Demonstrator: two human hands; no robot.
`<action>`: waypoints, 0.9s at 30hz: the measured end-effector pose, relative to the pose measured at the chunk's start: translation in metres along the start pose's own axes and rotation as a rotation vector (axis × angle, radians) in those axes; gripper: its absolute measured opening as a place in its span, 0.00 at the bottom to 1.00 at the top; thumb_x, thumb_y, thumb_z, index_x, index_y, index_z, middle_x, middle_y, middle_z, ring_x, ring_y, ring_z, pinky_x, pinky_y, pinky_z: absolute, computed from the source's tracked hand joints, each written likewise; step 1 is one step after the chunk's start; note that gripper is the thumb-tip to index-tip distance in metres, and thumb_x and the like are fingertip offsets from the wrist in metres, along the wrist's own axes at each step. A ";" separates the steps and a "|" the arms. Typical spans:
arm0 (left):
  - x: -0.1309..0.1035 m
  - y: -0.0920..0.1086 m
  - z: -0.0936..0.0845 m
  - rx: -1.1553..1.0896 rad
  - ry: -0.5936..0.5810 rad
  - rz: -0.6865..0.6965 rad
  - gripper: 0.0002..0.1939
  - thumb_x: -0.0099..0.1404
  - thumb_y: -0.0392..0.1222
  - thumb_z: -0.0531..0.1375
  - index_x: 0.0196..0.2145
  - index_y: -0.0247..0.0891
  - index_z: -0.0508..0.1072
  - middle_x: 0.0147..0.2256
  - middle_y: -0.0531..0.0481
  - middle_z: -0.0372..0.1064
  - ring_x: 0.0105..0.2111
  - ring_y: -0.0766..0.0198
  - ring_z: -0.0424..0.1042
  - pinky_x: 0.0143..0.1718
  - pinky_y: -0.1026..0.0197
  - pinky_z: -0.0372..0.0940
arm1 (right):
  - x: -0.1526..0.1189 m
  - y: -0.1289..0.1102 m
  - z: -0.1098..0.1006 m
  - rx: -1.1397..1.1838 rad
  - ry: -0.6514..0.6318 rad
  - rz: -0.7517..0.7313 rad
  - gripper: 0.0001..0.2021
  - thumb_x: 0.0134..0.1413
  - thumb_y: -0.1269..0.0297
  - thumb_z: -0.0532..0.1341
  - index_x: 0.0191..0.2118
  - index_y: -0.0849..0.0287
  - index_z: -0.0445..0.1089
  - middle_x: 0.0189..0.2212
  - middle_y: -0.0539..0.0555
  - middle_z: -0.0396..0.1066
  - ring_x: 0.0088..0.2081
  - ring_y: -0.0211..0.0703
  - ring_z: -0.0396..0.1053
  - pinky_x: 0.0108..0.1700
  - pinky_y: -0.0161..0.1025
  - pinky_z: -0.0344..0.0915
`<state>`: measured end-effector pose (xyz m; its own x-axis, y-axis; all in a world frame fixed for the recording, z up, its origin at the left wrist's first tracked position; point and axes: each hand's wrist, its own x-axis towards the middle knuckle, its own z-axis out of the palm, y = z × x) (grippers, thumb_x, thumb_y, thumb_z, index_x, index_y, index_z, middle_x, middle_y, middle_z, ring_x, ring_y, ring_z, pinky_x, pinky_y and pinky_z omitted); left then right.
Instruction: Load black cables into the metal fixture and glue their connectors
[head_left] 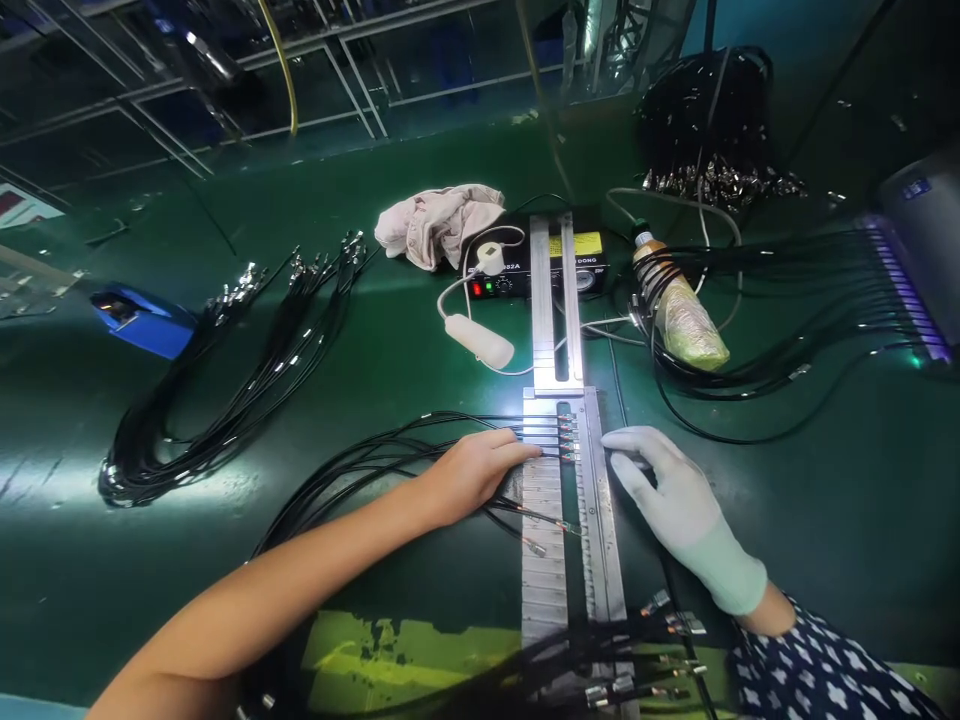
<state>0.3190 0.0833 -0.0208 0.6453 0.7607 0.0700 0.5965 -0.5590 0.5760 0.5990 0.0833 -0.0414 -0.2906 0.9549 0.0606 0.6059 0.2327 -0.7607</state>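
My bare left hand point(474, 474) is at the left edge of the slotted metal fixture point(544, 590), its fingers closed on a black cable that lies across the slots. Several black cables point(390, 432) run from the left into the fixture, their metal-tipped ends point(568, 435) side by side. Two more loose ends lie across the fixture below that hand. On the right side, my right hand point(660, 480) wears a white glove; its thumb and index finger are apart at the fixture's right edge, and nothing shows between them.
Cable bundles point(150, 450) lie at left near a blue tool point(142, 322). Behind the fixture are a black control box point(592, 275), a pinkish cloth point(442, 225) and a wrapped bottle point(682, 315). A purple-lit device point(919, 260) stands right; more cables point(525, 670) lie in front.
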 end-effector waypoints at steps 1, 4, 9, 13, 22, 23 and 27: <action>0.001 0.000 0.001 -0.019 0.003 -0.003 0.16 0.74 0.35 0.46 0.50 0.36 0.71 0.37 0.46 0.70 0.35 0.63 0.69 0.37 0.64 0.65 | 0.000 0.001 0.000 0.000 0.000 -0.002 0.11 0.64 0.61 0.53 0.43 0.51 0.72 0.44 0.52 0.72 0.46 0.49 0.70 0.49 0.46 0.68; 0.002 -0.001 0.003 -0.008 0.017 0.003 0.14 0.75 0.37 0.47 0.46 0.34 0.71 0.35 0.47 0.68 0.35 0.64 0.67 0.38 0.63 0.64 | 0.000 0.001 0.001 -0.002 0.006 -0.005 0.11 0.64 0.61 0.53 0.43 0.51 0.72 0.44 0.52 0.72 0.46 0.49 0.70 0.49 0.46 0.68; -0.009 0.000 0.009 0.223 0.153 0.049 0.15 0.74 0.36 0.48 0.49 0.37 0.73 0.37 0.45 0.65 0.37 0.62 0.64 0.38 0.60 0.60 | 0.001 -0.001 0.001 -0.001 0.015 -0.020 0.11 0.64 0.62 0.53 0.43 0.51 0.72 0.44 0.52 0.72 0.45 0.48 0.71 0.49 0.45 0.68; -0.021 0.002 0.015 0.302 0.162 0.033 0.17 0.74 0.35 0.48 0.55 0.40 0.70 0.35 0.47 0.64 0.34 0.63 0.61 0.35 0.60 0.55 | 0.002 0.000 0.001 -0.002 0.017 -0.025 0.11 0.64 0.62 0.53 0.42 0.51 0.72 0.44 0.52 0.72 0.45 0.47 0.71 0.49 0.45 0.68; -0.029 0.021 0.010 0.162 0.036 -0.150 0.15 0.74 0.43 0.52 0.56 0.40 0.66 0.41 0.48 0.70 0.41 0.60 0.65 0.44 0.55 0.53 | -0.002 0.000 0.001 0.031 0.001 -0.028 0.11 0.64 0.60 0.53 0.44 0.51 0.72 0.45 0.51 0.71 0.48 0.48 0.69 0.50 0.46 0.66; -0.031 0.024 0.008 0.118 0.008 -0.156 0.14 0.73 0.43 0.53 0.54 0.38 0.66 0.41 0.48 0.70 0.41 0.60 0.66 0.45 0.55 0.53 | -0.003 0.000 0.000 0.036 -0.007 -0.038 0.11 0.65 0.60 0.53 0.44 0.51 0.71 0.45 0.51 0.71 0.48 0.48 0.69 0.51 0.45 0.66; -0.040 0.031 0.002 0.016 -0.082 -0.166 0.08 0.73 0.43 0.53 0.43 0.38 0.69 0.40 0.49 0.68 0.43 0.61 0.65 0.46 0.57 0.55 | -0.005 0.000 -0.001 0.028 0.000 -0.061 0.10 0.64 0.60 0.53 0.43 0.51 0.71 0.44 0.51 0.71 0.46 0.48 0.69 0.50 0.45 0.66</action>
<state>0.3129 0.0351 -0.0077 0.5736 0.8140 -0.0917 0.7050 -0.4336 0.5613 0.6009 0.0782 -0.0413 -0.3266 0.9391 0.1073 0.5659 0.2852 -0.7736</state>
